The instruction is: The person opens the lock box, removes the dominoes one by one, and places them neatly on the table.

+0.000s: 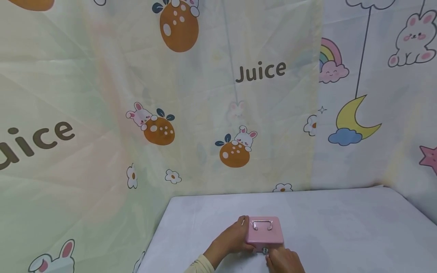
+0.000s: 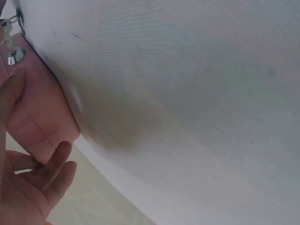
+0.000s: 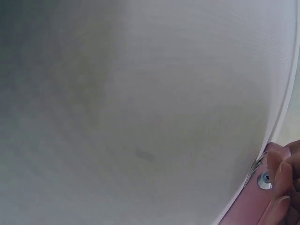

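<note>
A small pink metal cash box with a wire handle on its lid sits on the white table. My left hand grips its left side, thumb against the front face and fingers along the side. At the front is a round silver lock. My right hand is just beside that lock, fingertips curled together. It appears to pinch a small key, mostly hidden by the fingers; thin silver metal pieces hang by it. The lid is down.
The white tabletop spreads around the box, its far edge meeting a printed curtain with rabbits, oranges and lettering. Another printed cloth hangs at the right.
</note>
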A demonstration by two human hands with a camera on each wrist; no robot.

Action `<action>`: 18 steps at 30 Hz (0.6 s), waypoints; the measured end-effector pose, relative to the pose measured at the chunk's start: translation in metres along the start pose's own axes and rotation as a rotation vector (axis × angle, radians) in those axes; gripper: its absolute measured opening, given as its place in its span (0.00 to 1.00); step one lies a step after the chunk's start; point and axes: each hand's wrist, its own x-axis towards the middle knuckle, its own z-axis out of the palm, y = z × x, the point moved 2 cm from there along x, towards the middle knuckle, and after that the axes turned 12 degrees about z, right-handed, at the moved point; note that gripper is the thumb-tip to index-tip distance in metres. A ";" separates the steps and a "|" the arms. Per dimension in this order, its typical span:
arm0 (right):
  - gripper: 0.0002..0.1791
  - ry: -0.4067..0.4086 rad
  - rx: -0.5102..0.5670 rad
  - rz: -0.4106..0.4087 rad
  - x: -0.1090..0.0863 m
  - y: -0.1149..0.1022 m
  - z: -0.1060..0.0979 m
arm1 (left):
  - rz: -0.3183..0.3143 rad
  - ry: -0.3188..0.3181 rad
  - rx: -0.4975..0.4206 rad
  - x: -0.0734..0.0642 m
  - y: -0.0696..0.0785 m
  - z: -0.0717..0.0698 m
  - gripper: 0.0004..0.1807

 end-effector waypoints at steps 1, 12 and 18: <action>0.18 -0.017 0.009 0.004 0.000 -0.001 0.000 | 0.000 0.002 0.000 0.001 0.000 0.000 0.59; 0.12 -0.071 0.006 -0.035 0.008 -0.005 -0.001 | -0.002 0.013 -0.007 0.001 -0.002 0.000 0.58; 0.13 -0.057 -0.007 -0.052 0.006 -0.006 0.001 | -0.018 0.001 -0.062 0.000 -0.001 0.000 0.57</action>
